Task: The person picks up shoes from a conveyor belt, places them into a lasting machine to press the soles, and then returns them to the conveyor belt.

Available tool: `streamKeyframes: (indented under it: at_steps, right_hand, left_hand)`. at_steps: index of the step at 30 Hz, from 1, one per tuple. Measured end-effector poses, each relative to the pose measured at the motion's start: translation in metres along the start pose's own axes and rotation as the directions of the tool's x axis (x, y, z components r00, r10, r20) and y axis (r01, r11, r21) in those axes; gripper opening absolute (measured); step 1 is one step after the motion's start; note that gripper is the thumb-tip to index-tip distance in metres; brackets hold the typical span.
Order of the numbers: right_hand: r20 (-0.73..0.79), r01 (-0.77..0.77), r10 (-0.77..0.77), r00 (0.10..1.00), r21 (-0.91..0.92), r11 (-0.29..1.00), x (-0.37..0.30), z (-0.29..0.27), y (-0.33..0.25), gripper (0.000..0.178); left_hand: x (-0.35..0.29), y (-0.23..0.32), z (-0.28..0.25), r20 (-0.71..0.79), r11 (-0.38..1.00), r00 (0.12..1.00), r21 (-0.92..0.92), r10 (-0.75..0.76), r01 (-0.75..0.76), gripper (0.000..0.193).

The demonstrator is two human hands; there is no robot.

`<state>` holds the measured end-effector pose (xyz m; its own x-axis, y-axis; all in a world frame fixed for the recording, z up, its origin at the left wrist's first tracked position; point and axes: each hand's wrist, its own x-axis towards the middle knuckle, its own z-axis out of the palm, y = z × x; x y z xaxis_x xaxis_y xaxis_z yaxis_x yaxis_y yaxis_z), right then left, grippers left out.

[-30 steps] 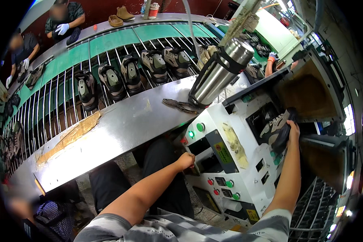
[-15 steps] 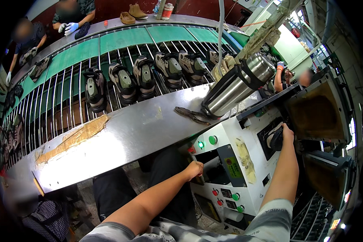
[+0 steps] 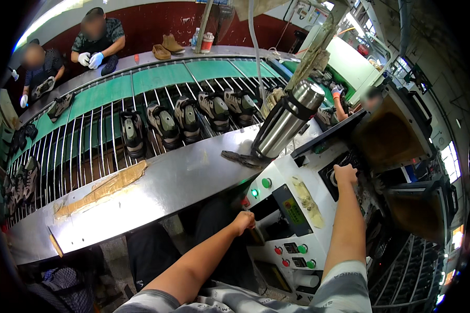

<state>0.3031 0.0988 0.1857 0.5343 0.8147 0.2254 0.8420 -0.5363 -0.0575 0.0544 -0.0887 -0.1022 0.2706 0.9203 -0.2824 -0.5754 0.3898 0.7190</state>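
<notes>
My right hand is closed over the dark bay on top of a white machine. Beneath its fingers a shoe shows only as a small light patch; the hand and the dark bay hide the rest. My left hand is a closed fist at the left edge of the machine's front opening, and what its fingers hold, if anything, is hidden. Green and red buttons and small displays sit on the machine front. Two hinged padded covers, an upper cover and a lower cover, stand swung open right of the bay.
Left of the machine runs a metal ledge bearing a steel thermos and pliers. Several hiking shoes rest on the bar rack beyond. Two people work across the green conveyor belt; another person's arm shows at far right.
My right hand has moved left and the shoe under it is now mostly hidden. My left fist stays by the opening. The view has shifted, showing more of the people across the belt.
</notes>
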Motion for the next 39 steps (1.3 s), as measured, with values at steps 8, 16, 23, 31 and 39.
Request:
streamKeyframes:
  at_steps: [8,16,23,31,39]
  right_hand:
    - [0.054,0.062,-0.060,0.997,-0.037,0.997,0.005,0.012,0.017,0.071]
    - [0.041,0.169,-0.166,0.985,-0.079,0.982,-0.003,0.029,0.032,0.079]
    - [0.068,0.256,-0.254,0.965,-0.030,0.966,-0.007,0.012,0.033,0.060]
    - [-0.108,0.466,-0.454,0.885,0.187,0.865,-0.025,0.041,0.082,0.063]
    - [-0.195,0.498,-0.459,0.867,0.275,0.822,-0.046,0.021,0.117,0.056]
  left_hand:
    - [-0.009,-0.004,0.000,-0.020,0.999,0.999,-0.023,0.031,-0.032,0.020]
    - [-0.010,-0.008,-0.012,0.058,0.985,0.990,-0.119,0.131,-0.123,0.016]
    - [-0.020,0.001,-0.008,0.034,0.974,0.997,-0.218,0.064,-0.055,0.010]
    - [-0.024,0.004,-0.003,-0.094,0.981,0.995,-0.189,0.025,-0.042,0.024]
    - [-0.030,-0.001,0.008,-0.125,0.999,0.992,-0.031,0.029,-0.033,0.032]
